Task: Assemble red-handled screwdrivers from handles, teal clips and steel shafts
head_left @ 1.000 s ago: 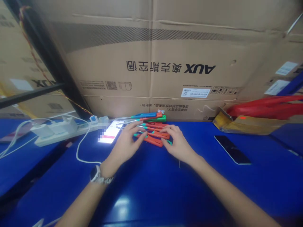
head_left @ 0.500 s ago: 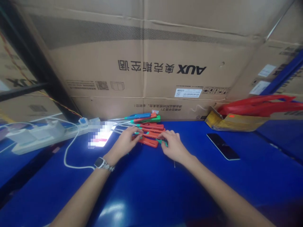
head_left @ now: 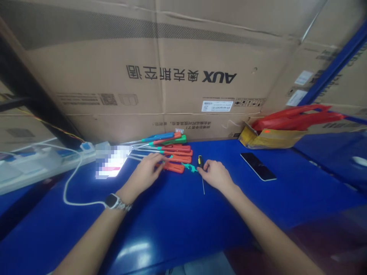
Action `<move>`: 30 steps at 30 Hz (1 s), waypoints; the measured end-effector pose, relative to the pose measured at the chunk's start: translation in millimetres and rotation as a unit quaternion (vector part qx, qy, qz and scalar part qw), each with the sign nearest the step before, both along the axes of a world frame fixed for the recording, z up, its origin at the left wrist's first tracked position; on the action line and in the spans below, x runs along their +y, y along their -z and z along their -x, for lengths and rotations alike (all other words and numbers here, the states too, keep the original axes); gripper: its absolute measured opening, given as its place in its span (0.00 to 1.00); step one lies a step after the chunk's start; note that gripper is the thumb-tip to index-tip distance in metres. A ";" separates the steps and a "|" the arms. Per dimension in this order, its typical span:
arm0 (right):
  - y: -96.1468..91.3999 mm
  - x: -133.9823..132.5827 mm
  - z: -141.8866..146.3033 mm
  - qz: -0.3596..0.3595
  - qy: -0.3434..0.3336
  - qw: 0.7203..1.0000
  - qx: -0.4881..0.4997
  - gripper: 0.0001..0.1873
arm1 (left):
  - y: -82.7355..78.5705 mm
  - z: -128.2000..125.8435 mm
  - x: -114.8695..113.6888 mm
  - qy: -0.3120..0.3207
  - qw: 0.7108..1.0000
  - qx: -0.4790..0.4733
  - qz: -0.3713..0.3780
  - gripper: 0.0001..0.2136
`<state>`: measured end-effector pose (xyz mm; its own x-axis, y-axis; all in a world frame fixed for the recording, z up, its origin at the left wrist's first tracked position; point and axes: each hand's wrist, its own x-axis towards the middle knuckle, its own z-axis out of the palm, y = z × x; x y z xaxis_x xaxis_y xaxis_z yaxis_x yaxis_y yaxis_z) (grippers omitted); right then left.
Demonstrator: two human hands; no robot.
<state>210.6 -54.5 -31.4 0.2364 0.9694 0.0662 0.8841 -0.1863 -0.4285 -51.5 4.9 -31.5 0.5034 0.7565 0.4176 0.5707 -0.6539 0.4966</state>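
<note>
Several long-necked lighters [head_left: 177, 152] with red, orange, blue and green handles lie fanned out on the blue tabletop, metal tubes pointing left. My left hand [head_left: 149, 168] rests over the near lighters, its fingers curled onto an orange-red one; the fingertips partly cover it. A screwdriver [head_left: 200, 161] with a black and yellow handle stands out from my right hand [head_left: 216, 173], thumb and forefinger closed about its lower handle, the shaft pointing toward me. Small green plastic pieces [head_left: 189, 167] lie between the lighter handles and my right hand.
A lit phone [head_left: 116, 162], partly blurred out, lies left of the lighters. Beyond it are a white power strip [head_left: 65, 160] and cable. A dark phone [head_left: 258, 166] lies at right, below an open carton [head_left: 272, 139] holding red plastic. A large cardboard box [head_left: 183, 46] walls the back.
My right hand has left the lighter handles and moved slightly right, now at the screwdriver. The green pieces lie uncovered. My left hand stays over the lighters. The view has shifted right.
</note>
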 end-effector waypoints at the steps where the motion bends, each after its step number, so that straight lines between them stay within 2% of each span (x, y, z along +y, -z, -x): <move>1: 1.0 0.7 -0.7 0.005 0.000 1.000 -0.002 0.11 | 0.2 3.2 1.9 -0.010 1.000 0.001 -0.002 0.10; 4: 3.0 3.7 -4.3 -0.010 0.010 1.000 0.015 0.10 | -1.8 14.1 5.9 -0.029 1.000 -0.007 -0.002 0.10; 7: 0.3 7.3 -4.1 -0.045 0.003 0.989 0.141 0.12 | -5.4 20.5 5.6 -0.031 0.999 -0.015 0.005 0.09; 9: -4.8 11.1 4.7 -0.068 -0.043 0.952 0.295 0.15 | -6.5 22.0 4.5 -0.029 0.999 -0.007 0.012 0.09; 11: -11.0 17.1 22.2 -0.068 -0.101 0.893 0.433 0.18 | -5.5 22.9 4.0 -0.024 0.999 0.007 0.021 0.08; 13: -15.9 25.3 44.7 -0.064 -0.148 0.854 0.495 0.21 | -2.9 24.1 4.5 -0.022 0.999 0.024 0.028 0.08; 16: -16.7 38.6 74.5 -0.090 -0.219 0.833 0.501 0.19 | 1.2 26.0 6.1 -0.022 0.999 0.035 0.033 0.09; 19: -10.2 47.8 87.8 -0.142 -0.267 0.844 0.444 0.13 | 3.0 26.7 7.1 -0.013 0.999 0.030 0.038 0.09; 22: -1.3 50.5 86.7 -0.161 -0.297 0.867 0.366 0.08 | 2.2 26.3 7.1 -0.015 0.998 0.036 0.041 0.10; 24: 4.0 50.2 83.3 -0.154 -0.317 0.872 0.340 0.07 | 1.0 26.0 6.9 -0.024 0.998 0.044 0.037 0.10; 28: 9.6 49.2 78.9 -0.180 -0.329 0.864 0.335 0.06 | -2.3 25.9 5.5 -0.040 0.997 0.058 0.021 0.09; 30: 9.0 49.3 77.5 -0.190 -0.310 0.853 0.373 0.07 | -4.6 25.4 3.5 -0.043 0.998 0.054 0.014 0.09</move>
<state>133.1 -5.3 -40.4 -0.2004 0.8655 0.4591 0.2161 0.4961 -0.8410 -76.9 8.4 -27.0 0.4772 0.8092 0.3428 0.6752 -0.5873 0.4463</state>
